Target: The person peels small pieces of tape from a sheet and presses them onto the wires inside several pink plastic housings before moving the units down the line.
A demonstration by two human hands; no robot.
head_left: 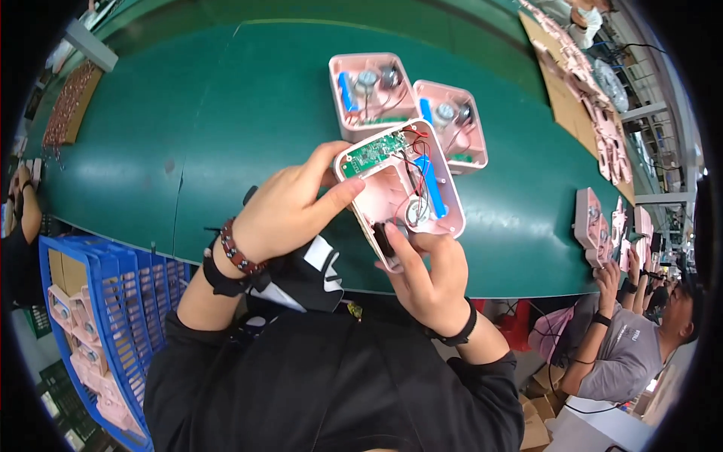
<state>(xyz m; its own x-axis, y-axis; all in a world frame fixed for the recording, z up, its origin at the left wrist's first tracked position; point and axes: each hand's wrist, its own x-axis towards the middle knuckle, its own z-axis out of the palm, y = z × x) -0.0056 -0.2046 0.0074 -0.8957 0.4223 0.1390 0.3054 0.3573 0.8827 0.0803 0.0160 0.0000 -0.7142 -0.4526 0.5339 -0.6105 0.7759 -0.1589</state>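
Note:
A pink plastic housing [446,197], open side up, is tilted in front of me between both hands. Inside it are a green circuit board [374,153], a blue battery cell [430,188], a round silver part [416,212] and thin red and black wires. My left hand [282,207] grips its left side, thumb over the rim by the board. At the near corner, my right hand [429,275] is closed on the housing, fingertips at a dark part [382,239] inside. The fingers partly hide that part.
Two similar filled housings, one farther off [334,83] and one at right [482,143], stand on the green table [248,98]. A blue crate [135,316] of pink parts is at lower left. At right, a co-worker [621,350] handles pink parts.

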